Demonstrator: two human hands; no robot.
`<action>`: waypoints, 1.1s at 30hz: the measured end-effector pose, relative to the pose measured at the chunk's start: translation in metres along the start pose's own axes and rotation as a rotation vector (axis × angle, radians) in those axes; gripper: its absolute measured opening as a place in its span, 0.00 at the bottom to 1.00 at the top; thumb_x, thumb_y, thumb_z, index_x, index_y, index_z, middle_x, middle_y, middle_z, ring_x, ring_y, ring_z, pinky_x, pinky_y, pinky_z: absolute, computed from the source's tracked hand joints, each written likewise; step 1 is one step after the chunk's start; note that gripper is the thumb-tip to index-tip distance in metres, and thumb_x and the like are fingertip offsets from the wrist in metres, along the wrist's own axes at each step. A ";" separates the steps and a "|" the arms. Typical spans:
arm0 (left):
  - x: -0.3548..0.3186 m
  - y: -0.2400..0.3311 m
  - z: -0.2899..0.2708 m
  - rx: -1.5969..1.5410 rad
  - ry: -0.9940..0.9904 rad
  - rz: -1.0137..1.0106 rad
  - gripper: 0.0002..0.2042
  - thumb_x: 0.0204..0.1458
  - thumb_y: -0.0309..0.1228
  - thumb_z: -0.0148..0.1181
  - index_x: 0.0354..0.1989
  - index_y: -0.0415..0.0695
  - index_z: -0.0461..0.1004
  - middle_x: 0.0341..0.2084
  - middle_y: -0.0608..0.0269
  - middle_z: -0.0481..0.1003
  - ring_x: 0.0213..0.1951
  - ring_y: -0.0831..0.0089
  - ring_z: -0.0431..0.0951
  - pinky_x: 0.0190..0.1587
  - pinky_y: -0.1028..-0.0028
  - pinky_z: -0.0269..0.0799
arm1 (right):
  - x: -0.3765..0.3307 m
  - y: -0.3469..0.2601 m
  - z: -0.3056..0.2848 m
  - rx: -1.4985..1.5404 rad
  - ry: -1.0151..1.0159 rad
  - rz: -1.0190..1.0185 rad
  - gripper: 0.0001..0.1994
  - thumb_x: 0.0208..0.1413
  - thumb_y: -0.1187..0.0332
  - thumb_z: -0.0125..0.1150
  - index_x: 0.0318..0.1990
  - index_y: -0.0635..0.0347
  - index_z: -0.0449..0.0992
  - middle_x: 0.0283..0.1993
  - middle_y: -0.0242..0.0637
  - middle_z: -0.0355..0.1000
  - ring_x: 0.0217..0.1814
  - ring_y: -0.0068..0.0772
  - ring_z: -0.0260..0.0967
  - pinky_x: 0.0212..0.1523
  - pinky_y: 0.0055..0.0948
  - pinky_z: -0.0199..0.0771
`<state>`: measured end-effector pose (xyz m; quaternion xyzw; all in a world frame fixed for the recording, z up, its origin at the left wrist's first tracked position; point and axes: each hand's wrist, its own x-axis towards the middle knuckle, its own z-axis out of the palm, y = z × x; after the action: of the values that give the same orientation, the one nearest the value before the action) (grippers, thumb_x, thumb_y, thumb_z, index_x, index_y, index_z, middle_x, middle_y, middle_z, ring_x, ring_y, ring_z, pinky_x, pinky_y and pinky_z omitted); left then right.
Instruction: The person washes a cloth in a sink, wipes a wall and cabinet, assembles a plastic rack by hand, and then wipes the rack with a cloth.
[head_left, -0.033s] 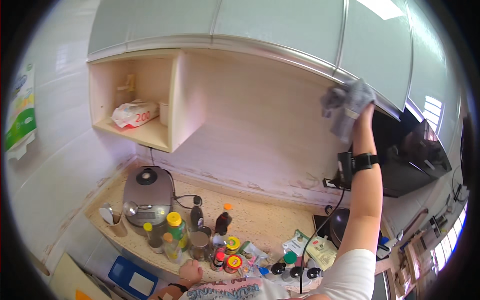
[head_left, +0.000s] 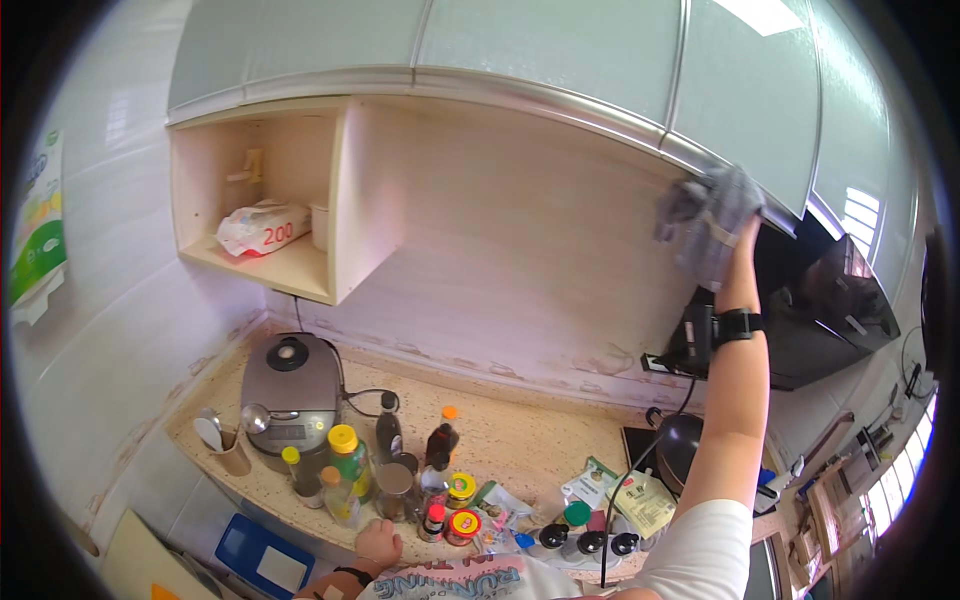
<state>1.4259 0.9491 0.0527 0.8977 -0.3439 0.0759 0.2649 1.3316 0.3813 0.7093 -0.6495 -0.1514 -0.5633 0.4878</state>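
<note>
My right hand (head_left: 747, 232) is raised high on the right, closed on a grey cloth (head_left: 712, 218). The cloth is bunched against the metal strip (head_left: 640, 126) along the bottom of the glossy wall cabinets (head_left: 560, 60), and it hides most of the fingers. A black strap with a small box is round that wrist. Low down by the counter's front edge, my left hand (head_left: 378, 543) rests with its fingers curled in and nothing seen in them. Nearest to it are a jar with a dark lid (head_left: 396, 490) and a small red-capped bottle (head_left: 432, 522).
A black range hood (head_left: 830, 310) juts out beside my right forearm, above a wok (head_left: 682, 445). On the counter (head_left: 540, 420) stand a rice cooker (head_left: 290, 390), several bottles, jars and packets. An open shelf (head_left: 340, 200) holds a white bag (head_left: 262, 228). A black cable (head_left: 628, 475) hangs down.
My right hand has slid a little to the right along the cabinet's lower edge with the cloth. The whole view has shifted slightly; my left hand stays by the counter edge.
</note>
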 end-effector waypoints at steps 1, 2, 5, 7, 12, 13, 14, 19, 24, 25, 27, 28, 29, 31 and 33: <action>0.000 -0.001 0.001 0.014 -0.003 -0.018 0.11 0.42 0.37 0.56 0.30 0.44 0.67 0.28 0.54 0.69 0.31 0.54 0.73 0.31 0.57 0.70 | -0.005 -0.007 -0.033 -0.047 0.055 0.038 0.13 0.59 0.63 0.50 0.42 0.64 0.73 0.39 0.37 0.73 0.41 0.36 0.69 0.45 0.32 0.68; -0.004 -0.005 -0.002 0.039 0.003 -0.055 0.11 0.42 0.36 0.56 0.30 0.44 0.66 0.28 0.54 0.69 0.31 0.55 0.73 0.31 0.57 0.70 | -0.023 -0.004 -0.046 -0.235 0.081 0.013 0.13 0.59 0.63 0.50 0.42 0.63 0.73 0.39 0.36 0.73 0.41 0.35 0.68 0.45 0.32 0.68; -0.008 -0.007 -0.009 0.026 0.004 -0.061 0.11 0.42 0.36 0.56 0.30 0.44 0.66 0.28 0.54 0.69 0.31 0.54 0.73 0.31 0.57 0.70 | -0.082 -0.008 -0.072 -1.075 0.134 -0.302 0.12 0.58 0.63 0.52 0.43 0.60 0.73 0.38 0.34 0.71 0.41 0.34 0.67 0.45 0.32 0.69; -0.004 -0.003 -0.006 0.015 -0.011 -0.054 0.11 0.42 0.36 0.56 0.30 0.44 0.67 0.28 0.54 0.68 0.31 0.54 0.73 0.31 0.57 0.70 | -0.101 -0.012 -0.067 -1.529 0.187 -0.580 0.11 0.57 0.63 0.53 0.43 0.57 0.72 0.38 0.32 0.71 0.41 0.34 0.67 0.45 0.32 0.69; -0.008 -0.011 -0.012 0.033 -0.017 -0.076 0.10 0.41 0.35 0.56 0.30 0.44 0.67 0.28 0.55 0.69 0.31 0.55 0.73 0.31 0.58 0.70 | -0.081 -0.051 0.042 -2.562 -0.499 0.175 0.19 0.56 0.60 0.50 0.55 0.50 0.66 0.53 0.41 0.66 0.54 0.39 0.63 0.56 0.39 0.62; -0.007 -0.008 -0.014 0.032 -0.015 -0.075 0.10 0.41 0.35 0.57 0.30 0.44 0.67 0.28 0.55 0.69 0.31 0.55 0.73 0.31 0.59 0.70 | -0.059 -0.058 0.062 -2.553 -0.502 0.564 0.20 0.58 0.60 0.45 0.58 0.50 0.65 0.59 0.39 0.62 0.61 0.40 0.59 0.61 0.40 0.57; -0.002 -0.007 -0.014 0.020 -0.017 -0.081 0.10 0.41 0.35 0.57 0.30 0.44 0.67 0.28 0.55 0.69 0.31 0.55 0.73 0.31 0.59 0.70 | -0.044 -0.045 0.034 -2.439 -0.282 0.185 0.08 0.52 0.65 0.50 0.34 0.52 0.76 0.35 0.35 0.75 0.40 0.38 0.71 0.44 0.36 0.68; -0.001 -0.010 -0.007 -0.005 -0.083 -0.119 0.11 0.40 0.36 0.58 0.29 0.44 0.68 0.28 0.55 0.69 0.31 0.57 0.74 0.31 0.60 0.70 | 0.025 0.028 0.054 -2.276 0.054 -0.561 0.09 0.54 0.65 0.48 0.38 0.52 0.75 0.39 0.36 0.73 0.44 0.38 0.70 0.47 0.36 0.67; -0.008 -0.023 0.012 -0.031 -0.055 -0.090 0.11 0.40 0.37 0.58 0.29 0.45 0.69 0.28 0.56 0.69 0.30 0.58 0.74 0.31 0.61 0.71 | 0.053 0.107 0.092 -2.199 0.078 -0.879 0.11 0.55 0.65 0.47 0.42 0.53 0.74 0.43 0.37 0.72 0.48 0.37 0.68 0.50 0.36 0.66; -0.008 -0.022 0.015 -0.018 -0.053 -0.085 0.11 0.40 0.38 0.57 0.29 0.46 0.70 0.28 0.57 0.69 0.30 0.58 0.74 0.30 0.61 0.71 | 0.056 0.119 0.091 -2.199 0.078 -0.916 0.11 0.55 0.65 0.47 0.43 0.53 0.73 0.44 0.37 0.72 0.49 0.37 0.68 0.51 0.36 0.66; -0.014 -0.028 0.024 -0.011 -0.042 -0.099 0.11 0.41 0.38 0.57 0.29 0.46 0.70 0.28 0.57 0.69 0.30 0.58 0.74 0.28 0.61 0.71 | 0.064 0.146 0.102 -2.190 0.076 -0.993 0.12 0.56 0.65 0.46 0.45 0.53 0.73 0.46 0.38 0.71 0.51 0.37 0.67 0.52 0.35 0.66; -0.019 -0.032 0.031 -0.034 -0.082 -0.108 0.11 0.41 0.39 0.57 0.29 0.47 0.70 0.28 0.57 0.69 0.30 0.57 0.74 0.27 0.60 0.71 | 0.070 0.161 0.107 -2.182 0.073 -1.036 0.13 0.56 0.65 0.46 0.46 0.53 0.73 0.47 0.38 0.71 0.52 0.37 0.67 0.52 0.35 0.66; -0.020 -0.035 0.035 -0.058 -0.126 -0.109 0.11 0.42 0.39 0.56 0.29 0.47 0.71 0.28 0.57 0.70 0.30 0.57 0.75 0.26 0.59 0.71 | 0.073 0.173 0.107 -2.182 0.075 -1.082 0.13 0.57 0.65 0.46 0.46 0.53 0.73 0.48 0.38 0.71 0.52 0.37 0.66 0.53 0.35 0.65; -0.023 -0.034 0.039 -0.003 -0.148 -0.127 0.11 0.42 0.39 0.56 0.30 0.47 0.71 0.28 0.56 0.70 0.30 0.56 0.75 0.25 0.58 0.71 | 0.076 0.203 0.109 -2.196 0.061 -1.129 0.14 0.57 0.65 0.45 0.48 0.53 0.72 0.49 0.39 0.70 0.54 0.37 0.66 0.54 0.35 0.65; -0.033 -0.027 0.036 0.058 -0.192 -0.162 0.11 0.43 0.39 0.56 0.30 0.46 0.71 0.29 0.55 0.71 0.30 0.56 0.75 0.25 0.57 0.71 | 0.068 0.245 0.118 -2.351 -0.114 -0.845 0.16 0.58 0.65 0.45 0.52 0.54 0.68 0.52 0.39 0.67 0.58 0.38 0.60 0.58 0.35 0.61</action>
<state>1.4171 0.9663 0.0005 0.9330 -0.2915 -0.0222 0.2101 1.6047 0.3349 0.6688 -0.6158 0.2255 -0.4408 -0.6129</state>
